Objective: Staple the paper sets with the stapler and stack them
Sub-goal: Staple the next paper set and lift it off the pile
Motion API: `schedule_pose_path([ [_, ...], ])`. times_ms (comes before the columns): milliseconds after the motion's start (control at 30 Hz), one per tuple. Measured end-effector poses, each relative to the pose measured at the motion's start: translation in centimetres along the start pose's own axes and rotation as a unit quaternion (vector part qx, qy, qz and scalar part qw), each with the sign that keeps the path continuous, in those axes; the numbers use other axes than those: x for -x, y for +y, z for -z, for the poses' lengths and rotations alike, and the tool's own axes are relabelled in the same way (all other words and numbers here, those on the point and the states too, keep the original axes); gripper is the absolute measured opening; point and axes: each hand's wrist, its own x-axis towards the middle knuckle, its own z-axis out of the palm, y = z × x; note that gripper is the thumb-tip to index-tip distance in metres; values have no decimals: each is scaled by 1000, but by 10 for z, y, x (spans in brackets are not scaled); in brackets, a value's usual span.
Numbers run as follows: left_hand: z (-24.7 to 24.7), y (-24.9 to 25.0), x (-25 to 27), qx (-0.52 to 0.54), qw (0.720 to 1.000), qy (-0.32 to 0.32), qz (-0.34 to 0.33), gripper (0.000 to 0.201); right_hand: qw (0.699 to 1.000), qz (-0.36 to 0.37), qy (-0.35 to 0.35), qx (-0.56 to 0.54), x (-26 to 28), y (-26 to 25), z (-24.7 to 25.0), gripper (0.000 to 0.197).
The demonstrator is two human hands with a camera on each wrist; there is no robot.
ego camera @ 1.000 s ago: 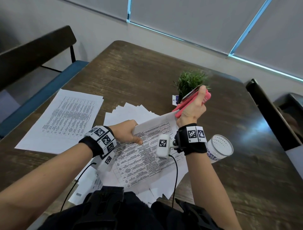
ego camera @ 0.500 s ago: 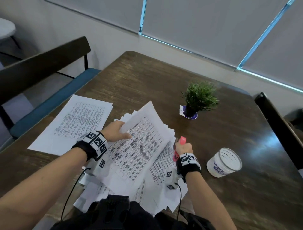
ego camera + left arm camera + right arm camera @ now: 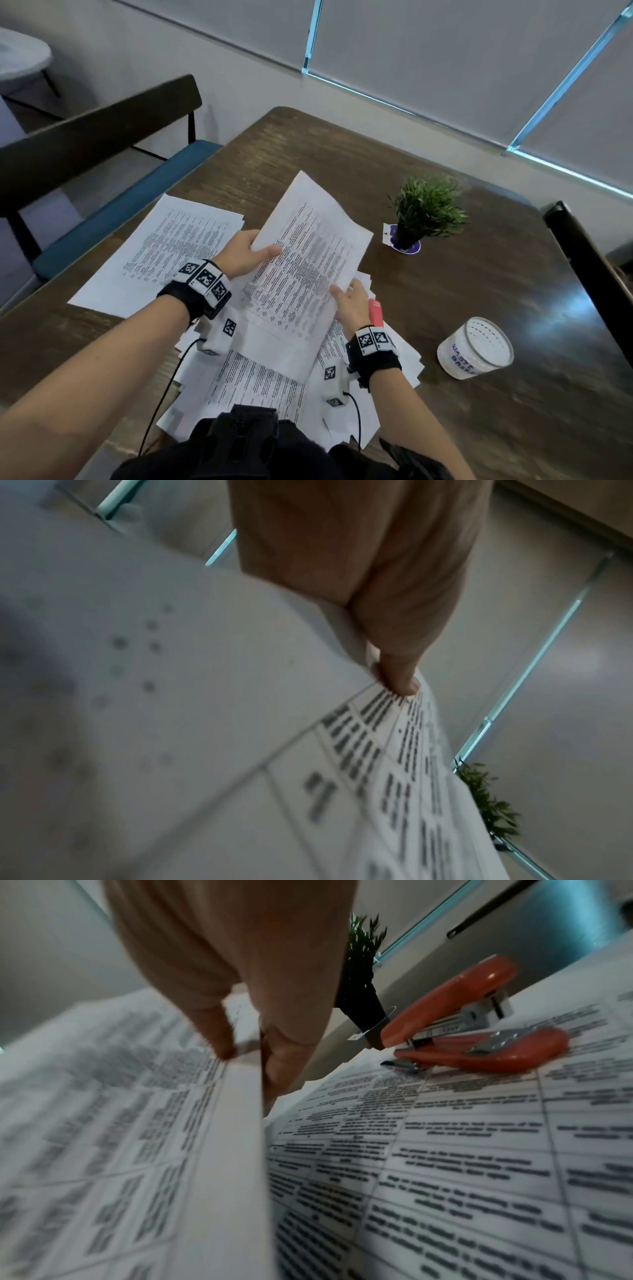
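A printed paper set [image 3: 301, 270] is held above the table, tilted up at its far end. My left hand [image 3: 248, 255] pinches its left edge, thumb on top [image 3: 399, 680]. My right hand [image 3: 347, 301] pinches the right edge of the same set [image 3: 212, 1150], thumb on top and fingers under. The pink stapler [image 3: 375, 311] lies on the loose sheets just right of my right hand; in the right wrist view the stapler [image 3: 479, 1031] rests slightly open on a printed page. A pile of stapled sets [image 3: 171, 246] lies at the left. Loose sheets [image 3: 260, 387] are spread near me.
A small potted plant [image 3: 424, 209] stands on the dark wooden table [image 3: 462, 291] beyond the papers. A white cup labelled as a waste basket [image 3: 476, 347] sits at the right. A blue bench [image 3: 113, 209] runs along the left, a dark chair [image 3: 589, 274] at the right.
My right hand set the stapler down on the loose sheets and took the paper set's right edge. The set has risen and swung left, toward the pile.
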Motion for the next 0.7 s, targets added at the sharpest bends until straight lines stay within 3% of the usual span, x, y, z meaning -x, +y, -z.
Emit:
schedule_pose_path([
  [100, 9, -23, -1, -96, 987, -90, 93, 49, 997, 32, 63, -29, -12, 6, 4, 20],
  [200, 15, -51, 6, -197, 958, -156, 141, 42, 995, 42, 79, -40, -25, 8, 8, 12],
  [333, 33, -68, 10, -155, 981, -39, 114, 37, 999, -31, 4, 35, -41, 16, 0, 11],
  [400, 57, -76, 7, -171, 978, 31, 112, 39, 993, -50, 6, 104, -44, 26, -5, 10],
  [533, 116, -93, 3, -301, 931, 161, 127, 42, 971, -19, 34, 236, -32, 29, -9, 17],
  [700, 157, -112, 13, -353, 892, 221, 177, 35, 960, 17, 39, 277, -28, 29, -9, 17],
])
